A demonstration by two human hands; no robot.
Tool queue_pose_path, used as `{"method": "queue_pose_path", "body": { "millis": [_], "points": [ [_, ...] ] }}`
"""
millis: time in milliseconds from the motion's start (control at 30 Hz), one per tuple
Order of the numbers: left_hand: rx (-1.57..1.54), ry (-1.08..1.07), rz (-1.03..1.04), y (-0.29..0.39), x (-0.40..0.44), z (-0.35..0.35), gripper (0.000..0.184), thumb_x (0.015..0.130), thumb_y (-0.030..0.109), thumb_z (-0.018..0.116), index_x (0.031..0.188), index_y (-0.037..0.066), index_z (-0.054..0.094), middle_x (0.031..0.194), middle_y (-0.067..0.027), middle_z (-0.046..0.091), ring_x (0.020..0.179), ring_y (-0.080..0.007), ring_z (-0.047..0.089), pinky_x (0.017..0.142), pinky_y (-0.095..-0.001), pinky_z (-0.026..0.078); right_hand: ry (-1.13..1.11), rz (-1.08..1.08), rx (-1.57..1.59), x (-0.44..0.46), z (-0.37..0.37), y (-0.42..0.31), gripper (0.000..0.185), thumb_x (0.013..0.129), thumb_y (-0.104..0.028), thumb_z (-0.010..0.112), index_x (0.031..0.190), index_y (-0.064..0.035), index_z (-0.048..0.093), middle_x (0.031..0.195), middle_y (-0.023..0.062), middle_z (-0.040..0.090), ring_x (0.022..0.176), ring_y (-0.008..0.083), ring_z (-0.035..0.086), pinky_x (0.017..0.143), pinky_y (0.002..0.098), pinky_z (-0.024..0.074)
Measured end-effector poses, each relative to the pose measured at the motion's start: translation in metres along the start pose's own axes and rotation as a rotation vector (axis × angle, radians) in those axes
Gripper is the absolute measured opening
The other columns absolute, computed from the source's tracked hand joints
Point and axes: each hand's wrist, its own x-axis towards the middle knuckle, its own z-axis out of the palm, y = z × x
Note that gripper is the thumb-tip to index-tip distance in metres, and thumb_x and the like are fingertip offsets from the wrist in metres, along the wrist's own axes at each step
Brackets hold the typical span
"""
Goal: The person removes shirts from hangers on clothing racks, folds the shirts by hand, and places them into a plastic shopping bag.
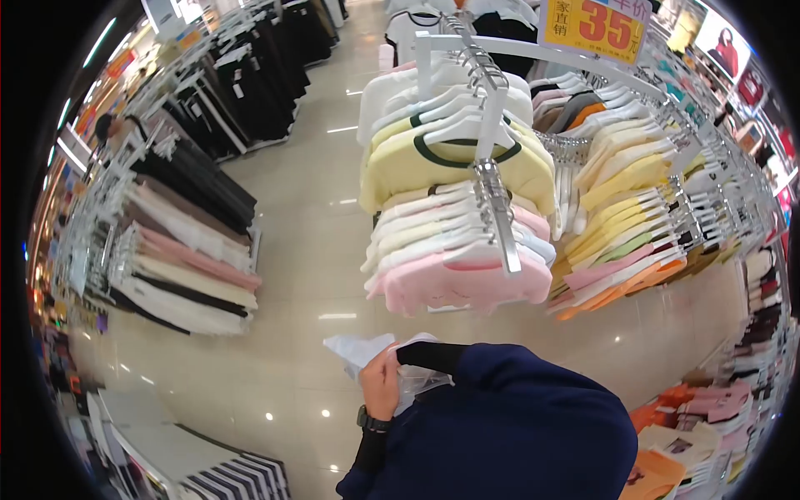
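At the bottom centre of the frame is the person's navy blue top [517,425], with black undersleeves at both forearms. The left hand [381,383], a black watch [373,419] on its wrist, is clenched around crumpled, translucent whitish plastic [357,348]. The plastic lies just below the frame's centre, spreading out on both sides of the fingers. The right forearm [433,357] reaches in from the right to touch the plastic; the right hand is hidden at the bunched part, so its grip cannot be told.

At the lower left stands a white table-like fixture [137,417], beside black-and-white striped fabric [237,482]. At the lower right are orange, pink and cream garments [679,442]. Glossy beige floor tiles [292,367] show around the person.

Beyond the hands, at the centre, a white metal rack [493,125] bears a pink top [467,282] at its near end, then pale tops and a yellow top with a dark green collar [458,162]. To its right hang yellow, green, pink and orange garments [625,242]. On the left side are white, pink, cream and black garments [192,267], with black trousers [250,92] farther off at the upper left. A yellow and purple price sign reading 35 [593,32] is at the upper right.
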Motion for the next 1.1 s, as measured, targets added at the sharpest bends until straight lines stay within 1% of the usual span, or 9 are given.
{"method": "queue_pose_path", "body": {
  "millis": [33, 233, 333, 600, 667, 800, 833, 1000, 1100],
  "points": [
    [-0.037, -0.037, -0.032, -0.006, 0.016, -0.011, 0.029, 0.097, 0.018, 0.051, 0.110, -0.004, 0.066, 0.081, -0.0154, 0.069, 0.073, -0.0162, 0.063, 0.069, -0.0292, 0.049, 0.005, -0.005, 0.009, 0.018, -0.004, -0.006, 0.033, 0.083, -0.028, 0.057, 0.105, -0.0048, 0.067, 0.106, 0.0199, 0.067, 0.102, 0.0365, 0.062, 0.086, 0.0479, 0.0469],
    [-0.030, -0.151, -0.037, -0.016, 0.100, -0.050, 0.031, 0.098, 0.020, 0.050, 0.110, -0.004, 0.066, 0.079, -0.0102, 0.067, 0.075, -0.0103, 0.058, 0.070, -0.0268, 0.048, 0.044, -0.002, 0.044, 0.099, -0.019, -0.041, 0.034, 0.084, -0.029, 0.057, 0.106, -0.0051, 0.067, 0.107, 0.0199, 0.067, 0.104, 0.0367, 0.061, 0.087, 0.0482, 0.0465],
    [-0.071, -0.279, -0.087, -0.036, 0.140, -0.063, 0.032, 0.099, 0.020, 0.050, 0.109, -0.005, 0.066, 0.080, -0.0062, 0.067, 0.075, -0.0085, 0.055, 0.070, -0.0263, 0.047, 0.072, 0.012, 0.049, 0.135, -0.017, -0.053, 0.034, 0.084, -0.029, 0.057, 0.107, -0.0053, 0.067, 0.108, 0.0199, 0.066, 0.105, 0.0368, 0.061, 0.088, 0.0484, 0.0463],
    [-0.388, -0.238, -0.214, -0.064, 0.276, -0.137, 0.036, 0.101, 0.024, 0.048, 0.115, -0.005, 0.064, 0.092, -0.0051, 0.065, 0.080, -0.0092, 0.057, 0.072, -0.0239, 0.045, 0.275, 0.195, -0.131, 0.308, 0.009, -0.066, 0.035, 0.084, -0.029, 0.057, 0.108, -0.0057, 0.067, 0.110, 0.0199, 0.066, 0.108, 0.0372, 0.060, 0.090, 0.0488, 0.0457],
    [-0.436, -0.221, -0.224, -0.074, 0.314, -0.157, 0.036, 0.101, 0.024, 0.049, 0.115, -0.005, 0.064, 0.093, -0.0054, 0.065, 0.080, -0.0093, 0.057, 0.072, -0.0241, 0.046, 0.249, 0.274, -0.313, 0.321, -0.035, -0.102, 0.035, 0.090, -0.032, 0.052, 0.111, -0.0071, 0.066, 0.111, 0.0194, 0.066, 0.110, 0.0376, 0.060, 0.092, 0.0492, 0.0450],
    [-0.449, -0.332, -0.168, -0.093, 0.392, -0.196, 0.035, 0.100, 0.022, 0.049, 0.115, -0.006, 0.064, 0.095, -0.0063, 0.066, 0.082, -0.0100, 0.058, 0.076, -0.0251, 0.046, 0.363, 0.296, 0.439, 0.249, -0.187, -0.269, 0.030, 0.084, -0.029, 0.062, 0.106, -0.0089, 0.068, 0.106, 0.0127, 0.069, 0.097, 0.0300, 0.064, 0.084, 0.0399, 0.0478],
    [-0.446, -0.369, -0.125, -0.088, 0.415, -0.206, 0.035, 0.100, 0.021, 0.049, 0.115, -0.007, 0.064, 0.096, -0.0065, 0.067, 0.085, -0.0102, 0.058, 0.078, -0.0256, 0.046, 0.420, 0.171, 0.421, 0.243, -0.207, -0.291, 0.029, 0.084, -0.027, 0.063, 0.106, -0.0092, 0.068, 0.106, 0.0124, 0.069, 0.096, 0.0292, 0.064, 0.083, 0.0392, 0.0479],
    [-0.338, -0.536, 0.019, -0.078, 0.525, -0.234, 0.035, 0.100, 0.022, 0.050, 0.114, -0.007, 0.064, 0.102, -0.0081, 0.067, 0.087, -0.0118, 0.059, 0.080, -0.0256, 0.046, 0.655, -0.139, 0.910, 0.363, -0.207, -0.186, 0.028, 0.080, -0.017, 0.065, 0.106, -0.0059, 0.067, 0.102, 0.0157, 0.069, 0.094, 0.0305, 0.065, 0.082, 0.0380, 0.0487],
    [-0.358, -0.609, 0.106, -0.066, 0.577, -0.231, 0.035, 0.099, 0.021, 0.051, 0.110, -0.008, 0.066, 0.102, -0.0083, 0.067, 0.087, -0.0100, 0.058, 0.080, -0.0252, 0.046, 0.744, 0.091, 0.620, 0.398, -0.229, -0.172, 0.028, 0.080, -0.016, 0.064, 0.105, -0.0048, 0.066, 0.101, 0.0166, 0.068, 0.093, 0.0311, 0.065, 0.081, 0.0385, 0.0490]
  ]
}}
